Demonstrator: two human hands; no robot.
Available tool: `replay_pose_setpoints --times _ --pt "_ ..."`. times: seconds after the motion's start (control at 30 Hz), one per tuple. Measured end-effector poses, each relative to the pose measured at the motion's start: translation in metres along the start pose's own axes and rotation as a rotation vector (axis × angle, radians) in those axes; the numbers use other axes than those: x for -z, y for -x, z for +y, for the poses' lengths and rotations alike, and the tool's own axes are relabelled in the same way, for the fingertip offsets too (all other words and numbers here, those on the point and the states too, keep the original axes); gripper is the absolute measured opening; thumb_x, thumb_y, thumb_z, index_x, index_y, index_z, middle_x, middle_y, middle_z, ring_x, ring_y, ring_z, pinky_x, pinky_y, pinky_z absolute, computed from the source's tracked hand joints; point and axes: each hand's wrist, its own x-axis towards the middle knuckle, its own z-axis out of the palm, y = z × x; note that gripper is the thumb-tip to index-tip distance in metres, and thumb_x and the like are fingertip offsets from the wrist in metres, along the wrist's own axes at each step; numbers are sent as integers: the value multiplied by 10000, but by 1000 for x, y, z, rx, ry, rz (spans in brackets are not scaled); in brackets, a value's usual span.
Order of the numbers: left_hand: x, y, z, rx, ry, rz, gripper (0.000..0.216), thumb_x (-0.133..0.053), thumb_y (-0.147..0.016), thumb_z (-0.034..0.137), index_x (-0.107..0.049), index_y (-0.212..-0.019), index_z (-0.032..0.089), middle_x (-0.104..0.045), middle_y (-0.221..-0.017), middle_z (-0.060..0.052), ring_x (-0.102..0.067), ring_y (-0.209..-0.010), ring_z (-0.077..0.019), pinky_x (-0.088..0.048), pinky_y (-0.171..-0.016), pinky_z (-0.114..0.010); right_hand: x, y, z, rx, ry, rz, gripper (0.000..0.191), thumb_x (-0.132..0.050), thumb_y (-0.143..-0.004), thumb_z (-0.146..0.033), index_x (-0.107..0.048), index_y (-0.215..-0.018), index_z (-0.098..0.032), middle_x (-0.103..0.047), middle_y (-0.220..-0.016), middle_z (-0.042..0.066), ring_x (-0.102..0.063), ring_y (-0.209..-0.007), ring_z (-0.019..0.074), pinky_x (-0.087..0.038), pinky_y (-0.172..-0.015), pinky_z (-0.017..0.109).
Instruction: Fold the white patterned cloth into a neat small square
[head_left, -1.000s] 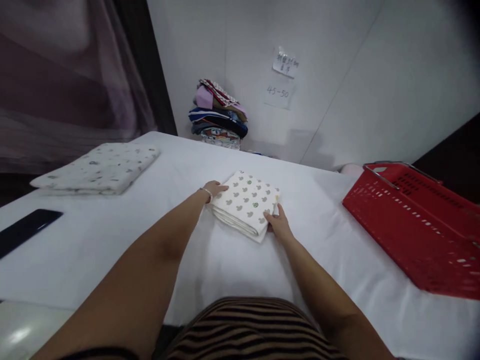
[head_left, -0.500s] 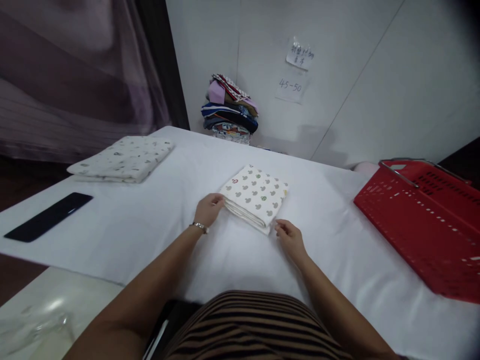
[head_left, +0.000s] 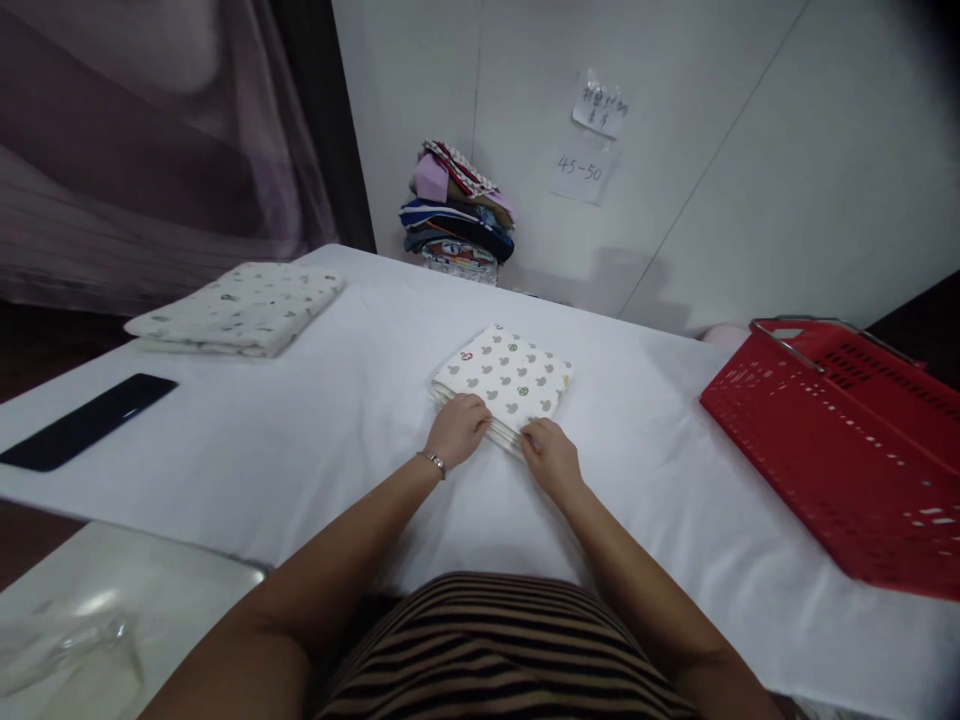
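A folded white cloth with a grey, green and red mushroom-like print lies in layers on the white-covered table. At its near edge, my left hand has its fingers closed on the layers, left of the middle. My right hand pinches the same edge close to the near right corner. Both sets of fingertips partly hide that edge. A second folded white cloth with a small scattered print rests at the far left, apart from my hands.
A dark flat phone-like slab lies at the table's left side. On the right stands a red plastic basket with metal handles. Beyond the far edge is a pile of folded fabrics against the wall. Clear plastic lies at lower left.
My left hand has slid right along the cloth's near edge from its left corner. My right hand has moved left and closed on the edge, so the hands are nearer together.
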Motion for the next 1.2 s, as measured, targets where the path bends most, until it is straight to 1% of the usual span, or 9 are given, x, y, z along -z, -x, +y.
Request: replay_pose_setpoints --times 0.13,0.3,0.47,0.6,0.7,0.83,0.93,1.0,1.2 --pt "-1 5 -2 38 18 17 155 -510 -827 208 -659 -786 191 -584 -849 -35 -479 -832 -164 -409 -750 -295 1 -1 -1 -11 19 -3 179 -445 -881 -269 -617 -903 -224 -598 -929 37 -529 -912 169 -401 -735 250" --pt "-4 2 -4 30 25 22 204 -490 -852 264 -675 -796 199 -573 -823 -40 -470 -821 -168 -407 -741 -306 4 -6 -4 -38 27 -27 182 -443 -872 -264 -620 -878 -220 -598 -908 45 -532 -878 167 -390 -699 244" --pt "-8 2 -5 32 23 25 200 -478 -857 241 -673 -843 202 -573 -844 -46 -467 -827 -172 -400 -741 -312 3 -7 -1 -74 -87 -9 183 -424 -855 -241 -606 -847 -219 -587 -853 18 -541 -801 141 -386 -684 234" --pt "-9 1 -4 5 11 12 216 -461 -867 230 -675 -849 209 -574 -834 -50 -470 -828 -171 -386 -737 -318 2 -6 0 -89 -97 -14 195 -418 -853 -267 -608 -850 -224 -590 -854 18 -540 -788 145 -386 -670 239" --pt "-9 -1 -1 -39 -20 -24 208 -465 -869 235 -671 -847 213 -575 -806 -43 -480 -811 -166 -369 -748 -325 3 -7 -1 -85 -82 -18 192 -422 -856 -272 -608 -851 -224 -587 -849 15 -540 -781 141 -386 -666 237" --pt "-7 -6 6 -94 -132 -114 226 -443 -883 227 -653 -801 206 -566 -751 -38 -485 -773 -167 -340 -718 -325 3 -8 -3 -69 -45 -3 188 -425 -861 -255 -608 -892 -225 -585 -880 17 -542 -793 140 -391 -658 235" --pt "-7 -10 8 -152 -197 -160 239 -438 -886 214 -630 -744 184 -556 -739 -44 -490 -766 -171 -318 -701 -327 3 -10 -6 -53 -12 -17 197 -439 -847 -206 -609 -946 -227 -588 -943 30 -540 -856 150 -398 -668 234" --pt "-8 -13 8 -181 -215 -179 235 -450 -880 208 -620 -722 172 -554 -746 -50 -496 -781 -176 -312 -704 -332 3 -12 -8 -36 18 -35 198 -450 -843 -194 -614 -947 -230 -588 -957 33 -532 -902 156 -399 -692 237" --pt "-12 -21 4 -228 -231 -241 215 -461 -869 194 -626 -734 164 -567 -760 -57 -520 -807 -187 -321 -691 -337 2 -16 -12 -26 75 -65 195 -438 -885 -254 -631 -904 -234 -592 -921 32 -533 -892 151 -392 -696 234"
